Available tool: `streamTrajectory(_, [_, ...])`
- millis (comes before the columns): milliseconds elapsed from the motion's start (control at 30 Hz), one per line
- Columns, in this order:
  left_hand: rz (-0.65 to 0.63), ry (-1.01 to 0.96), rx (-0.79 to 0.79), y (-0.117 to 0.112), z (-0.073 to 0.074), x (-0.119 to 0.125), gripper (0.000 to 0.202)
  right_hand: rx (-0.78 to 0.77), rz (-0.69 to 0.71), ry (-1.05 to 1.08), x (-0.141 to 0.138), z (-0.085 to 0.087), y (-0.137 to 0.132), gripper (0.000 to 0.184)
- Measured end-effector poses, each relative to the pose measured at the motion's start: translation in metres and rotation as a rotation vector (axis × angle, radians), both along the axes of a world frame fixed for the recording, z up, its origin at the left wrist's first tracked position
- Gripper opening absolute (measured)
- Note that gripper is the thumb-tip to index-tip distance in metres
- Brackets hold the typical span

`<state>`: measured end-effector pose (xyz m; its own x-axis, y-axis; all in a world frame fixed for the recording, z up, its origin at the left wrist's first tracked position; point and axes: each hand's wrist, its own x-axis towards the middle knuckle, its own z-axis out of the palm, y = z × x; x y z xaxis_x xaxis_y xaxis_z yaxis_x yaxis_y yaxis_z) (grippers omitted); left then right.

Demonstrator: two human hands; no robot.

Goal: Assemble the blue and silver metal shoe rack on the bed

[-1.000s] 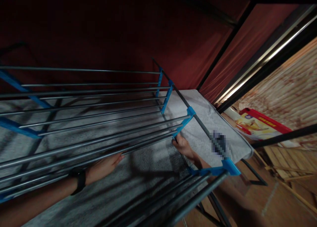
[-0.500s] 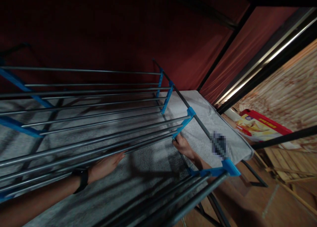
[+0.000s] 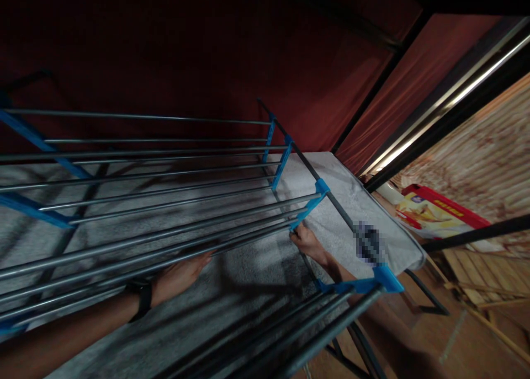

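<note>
A shoe rack of grey metal tubes (image 3: 165, 224) joined by blue plastic brackets (image 3: 321, 194) lies across a grey fleecy mattress cover (image 3: 256, 268). My left hand (image 3: 182, 274), with a dark watch (image 3: 143, 299) on its wrist, is closed at the lowest tube of the middle tier. The tubes partly hide its fingers. Farther right, my right hand (image 3: 308, 242) has its fingers curled round the lower end of the middle tier's bracket, where it meets a dark side pole. The right forearm passes behind the nearest tier.
A dark red cloth wall (image 3: 186, 53) rises behind the bed. Dark metal frame bars (image 3: 476, 235) stand at the right. Beyond them are a red and yellow package (image 3: 439, 213) and wooden slats (image 3: 480, 271). A blurred dark patch (image 3: 368, 244) covers part of a side pole.
My left hand has shifted very slightly right along the tube. My right hand keeps its place at the bracket. The whole view has moved a little.
</note>
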<state>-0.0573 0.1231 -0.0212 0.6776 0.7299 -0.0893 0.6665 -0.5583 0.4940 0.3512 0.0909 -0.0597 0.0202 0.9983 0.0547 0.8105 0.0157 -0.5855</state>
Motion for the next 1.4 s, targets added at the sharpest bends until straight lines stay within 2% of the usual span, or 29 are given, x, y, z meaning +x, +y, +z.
streamTrajectory(233, [0.018, 0.023, 0.019, 0.001, -0.006, -0.002, 0.051, 0.003, -0.007, 0.010, 0.000, -0.001, -0.001, 0.016])
streamTrajectory(467, [0.012, 0.031, 0.014, -0.003, -0.003, -0.001, 0.049, 0.001, 0.005, 0.027, 0.001, 0.000, 0.000, 0.017])
streamTrajectory(733, [0.021, -0.023, 0.018, 0.007, -0.017, -0.007, 0.044, -0.013, -0.007, 0.014, 0.000, 0.001, -0.001, 0.019])
streamTrajectory(933, [0.016, -0.003, -0.045, 0.003, -0.010, -0.004, 0.049, -0.022, 0.000, 0.001, 0.000, 0.004, -0.002, 0.020])
streamTrajectory(1400, [0.042, 0.026, -0.014, 0.003, -0.005, -0.003, 0.053, -0.030, -0.023, 0.003, -0.001, 0.006, -0.004, 0.024])
